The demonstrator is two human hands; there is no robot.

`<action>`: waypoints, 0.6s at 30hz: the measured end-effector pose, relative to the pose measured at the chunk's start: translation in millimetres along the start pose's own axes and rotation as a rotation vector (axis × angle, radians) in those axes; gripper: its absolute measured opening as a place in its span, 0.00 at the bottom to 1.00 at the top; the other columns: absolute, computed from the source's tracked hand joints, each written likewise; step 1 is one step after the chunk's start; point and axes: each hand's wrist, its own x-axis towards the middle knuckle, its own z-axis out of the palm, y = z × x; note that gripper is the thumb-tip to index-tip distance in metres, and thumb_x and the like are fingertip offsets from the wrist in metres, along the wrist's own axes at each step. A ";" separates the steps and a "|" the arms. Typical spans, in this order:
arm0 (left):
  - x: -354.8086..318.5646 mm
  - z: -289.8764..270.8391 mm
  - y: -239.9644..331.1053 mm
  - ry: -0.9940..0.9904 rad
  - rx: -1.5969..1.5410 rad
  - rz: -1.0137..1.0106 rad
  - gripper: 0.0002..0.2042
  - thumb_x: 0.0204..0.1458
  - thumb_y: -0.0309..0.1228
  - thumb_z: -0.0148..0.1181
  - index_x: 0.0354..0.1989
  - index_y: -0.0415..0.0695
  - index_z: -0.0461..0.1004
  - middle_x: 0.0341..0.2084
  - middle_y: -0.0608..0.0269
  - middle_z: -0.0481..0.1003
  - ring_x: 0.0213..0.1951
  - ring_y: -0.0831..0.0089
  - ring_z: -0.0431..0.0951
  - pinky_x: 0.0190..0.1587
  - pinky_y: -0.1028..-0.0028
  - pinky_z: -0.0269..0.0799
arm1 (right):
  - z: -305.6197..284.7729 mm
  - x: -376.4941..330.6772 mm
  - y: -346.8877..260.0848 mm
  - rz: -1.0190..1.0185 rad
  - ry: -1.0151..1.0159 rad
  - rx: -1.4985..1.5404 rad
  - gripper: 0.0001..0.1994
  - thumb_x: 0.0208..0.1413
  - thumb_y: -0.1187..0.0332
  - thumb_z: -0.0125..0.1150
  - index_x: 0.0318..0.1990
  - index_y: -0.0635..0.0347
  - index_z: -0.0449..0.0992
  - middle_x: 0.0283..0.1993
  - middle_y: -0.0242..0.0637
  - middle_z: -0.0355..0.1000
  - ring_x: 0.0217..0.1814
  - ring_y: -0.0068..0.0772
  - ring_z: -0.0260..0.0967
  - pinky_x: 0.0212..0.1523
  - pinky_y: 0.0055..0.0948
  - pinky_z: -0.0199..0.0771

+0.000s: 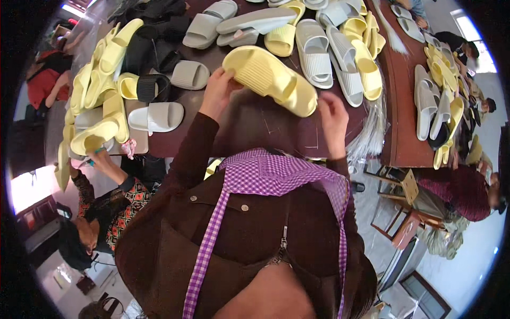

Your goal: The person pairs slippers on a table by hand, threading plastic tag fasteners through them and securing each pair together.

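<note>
A pale yellow slide slipper [260, 72] is held up over the dark red table [241, 125]. My left hand [217, 94] grips it at its left end, fingers closed on the edge. By the slipper's right end is my right hand [333, 118], its thumb and fingertips drawn together in a pinch. Whether those fingertips touch the slipper, or hold something tiny such as a thread, cannot be made out.
Grey slippers [314, 53] and yellow ones lie across the table's far side. More yellow slippers [114, 48] are heaped at the left. White strands [372, 130] hang at the right edge. A co-worker [87, 231] handles slippers at the left; a wooden chair [401, 186] stands right.
</note>
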 end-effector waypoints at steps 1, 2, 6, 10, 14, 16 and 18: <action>-3.4 13.4 9.9 -0.068 0.112 0.059 0.11 0.52 0.30 0.50 0.42 0.39 0.69 0.33 0.60 0.73 0.32 0.70 0.73 0.33 0.73 0.71 | -1.9 10.4 -10.8 0.006 0.005 -0.005 0.11 0.52 0.73 0.54 0.43 0.66 0.71 0.33 0.34 0.72 0.34 0.22 0.68 0.35 0.20 0.69; -5.2 29.7 19.8 -0.077 0.111 0.051 0.11 0.52 0.30 0.50 0.42 0.39 0.69 0.33 0.60 0.73 0.32 0.70 0.73 0.33 0.73 0.71 | -2.6 21.0 -20.4 -0.047 -0.009 0.037 0.11 0.52 0.72 0.55 0.43 0.67 0.71 0.33 0.34 0.72 0.34 0.21 0.68 0.35 0.20 0.69; -6.5 93.7 44.9 -0.286 0.486 0.163 0.13 0.52 0.31 0.53 0.44 0.39 0.70 0.32 0.64 0.73 0.30 0.76 0.72 0.33 0.76 0.69 | 7.9 48.7 -37.9 -0.074 -0.073 0.260 0.12 0.52 0.72 0.56 0.43 0.68 0.71 0.34 0.34 0.71 0.34 0.21 0.67 0.35 0.19 0.68; -5.2 122.7 42.5 -0.558 0.638 0.261 0.18 0.52 0.34 0.54 0.49 0.37 0.68 0.38 0.64 0.72 0.38 0.76 0.71 0.44 0.79 0.66 | 5.4 53.4 -33.3 0.195 -0.178 0.231 0.14 0.52 0.71 0.56 0.46 0.68 0.69 0.36 0.35 0.71 0.36 0.23 0.68 0.38 0.21 0.69; -10.1 118.6 30.7 -0.512 0.600 0.291 0.21 0.52 0.36 0.55 0.51 0.37 0.66 0.43 0.60 0.70 0.42 0.76 0.70 0.47 0.76 0.65 | -8.0 45.4 2.9 0.380 0.043 0.546 0.15 0.54 0.71 0.54 0.48 0.68 0.67 0.41 0.37 0.71 0.41 0.27 0.69 0.41 0.25 0.70; -9.9 91.9 15.3 -0.339 0.801 0.377 0.23 0.52 0.38 0.55 0.53 0.37 0.64 0.46 0.57 0.69 0.44 0.75 0.69 0.49 0.75 0.65 | -18.8 39.9 28.0 0.405 0.178 0.732 0.15 0.54 0.71 0.53 0.49 0.68 0.66 0.42 0.38 0.71 0.43 0.28 0.69 0.43 0.26 0.70; -8.3 49.1 -13.9 -0.340 0.885 0.326 0.24 0.52 0.38 0.54 0.55 0.38 0.62 0.47 0.56 0.68 0.45 0.75 0.69 0.48 0.74 0.66 | -34.9 35.6 53.7 0.431 0.339 0.880 0.15 0.56 0.70 0.51 0.50 0.68 0.65 0.45 0.40 0.70 0.45 0.30 0.69 0.45 0.29 0.70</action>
